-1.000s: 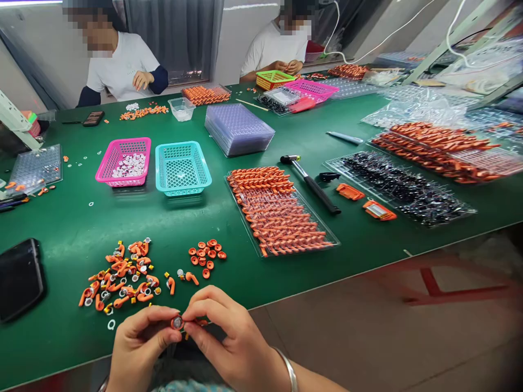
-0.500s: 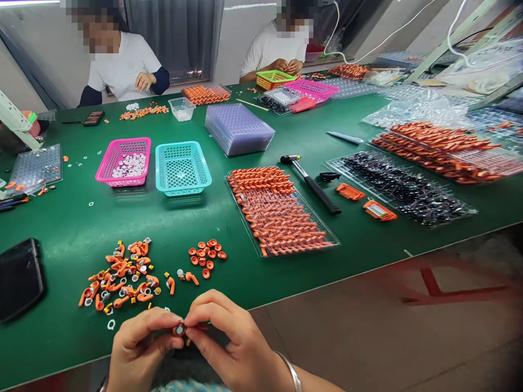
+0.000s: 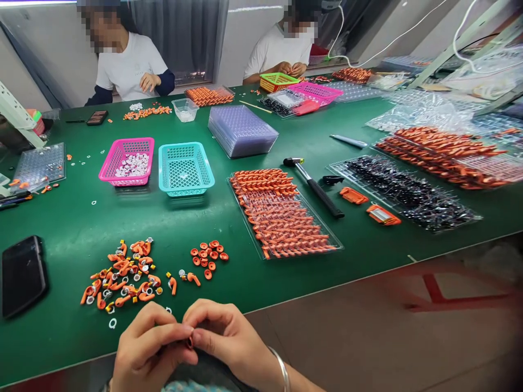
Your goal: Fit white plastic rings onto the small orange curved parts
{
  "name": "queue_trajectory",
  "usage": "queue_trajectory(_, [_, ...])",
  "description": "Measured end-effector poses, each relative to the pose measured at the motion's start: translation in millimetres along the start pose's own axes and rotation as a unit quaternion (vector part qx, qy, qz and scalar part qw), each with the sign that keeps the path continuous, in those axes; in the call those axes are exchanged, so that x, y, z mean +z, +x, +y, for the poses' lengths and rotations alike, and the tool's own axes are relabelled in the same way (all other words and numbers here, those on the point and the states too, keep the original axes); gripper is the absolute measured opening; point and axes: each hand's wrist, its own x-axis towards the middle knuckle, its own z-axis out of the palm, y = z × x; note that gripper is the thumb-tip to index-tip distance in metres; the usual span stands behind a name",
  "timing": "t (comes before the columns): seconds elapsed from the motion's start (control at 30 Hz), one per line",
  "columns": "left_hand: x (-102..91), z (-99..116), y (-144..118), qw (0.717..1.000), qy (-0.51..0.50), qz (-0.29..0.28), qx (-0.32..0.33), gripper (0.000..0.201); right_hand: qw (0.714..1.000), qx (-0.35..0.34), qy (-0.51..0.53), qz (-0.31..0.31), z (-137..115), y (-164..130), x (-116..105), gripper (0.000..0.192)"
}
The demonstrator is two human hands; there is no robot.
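Fingers of both hands come together at the near edge of the green table (image 3: 61,337) and pinch one tiny orange part (image 3: 190,342). Only a sliver of it shows between the fingertips. The left hand (image 3: 149,354) curls in from the left, and its thumb and first finger press on the part. The right hand (image 3: 226,340) curls in from the right, and its thumb and first finger press on the same part. The two hands touch each other there. A silver bangle (image 3: 281,367) sits on the right wrist.

Just past the hands, a loose pile of orange hook pieces (image 3: 120,275) lies on the table, mixed with small white rings and little yellow bits. One white ring (image 3: 112,323) lies alone near the left hand. Beside the pile, a small bunch of round orange caps (image 3: 209,257) sits on the table. A black phone (image 3: 22,275) lies flat at the far left.

Farther back stand a pink basket (image 3: 126,160) with white bits in it and a teal basket (image 3: 186,167) just beside it. To the right, a clear tray (image 3: 286,218) holds rows of orange pieces. A small hammer (image 3: 314,187) with a black handle lies next to that tray. Behind the baskets is a stack of clear trays (image 3: 242,129).

Two other people in white shirts sit at the far side of the table, busy with their own hands.
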Motion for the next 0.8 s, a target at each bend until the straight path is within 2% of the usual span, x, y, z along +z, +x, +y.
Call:
queue_trajectory(0.13, [0.1,4.9,4.0,0.999,0.038,0.011,0.016,0.015,0.988,0.039,0.148,-0.012,16.7,-0.7,2.3,0.021])
queue_trajectory(0.23, [-0.5,6.2,4.6,0.998,0.051,0.011,0.023,0.016,0.980,0.049,0.190,-0.009,21.5,-1.9,4.5,0.020])
queue_trajectory(0.37, [-0.9,4.0,2.5,0.998,0.060,0.006,0.025,0.018,0.970,0.077,0.232,-0.001,24.5,-2.0,6.7,0.031])
queue_trajectory(0.5, [-0.3,1.7,0.4,0.996,0.080,0.015,0.032,0.017,0.955,0.073,0.287,0.030,30.1,-2.3,9.4,0.036])
queue_trajectory(0.6, [-0.8,2.5,-0.5,0.993,0.110,0.022,0.050,0.019,0.952,0.057,0.296,0.053,33.4,-2.6,11.6,0.037])
queue_trajectory(0.8, [-4.0,6.8,-2.4,0.989,0.127,0.041,0.056,0.013,0.965,0.041,0.249,0.068,34.3,-4.8,10.8,0.028])
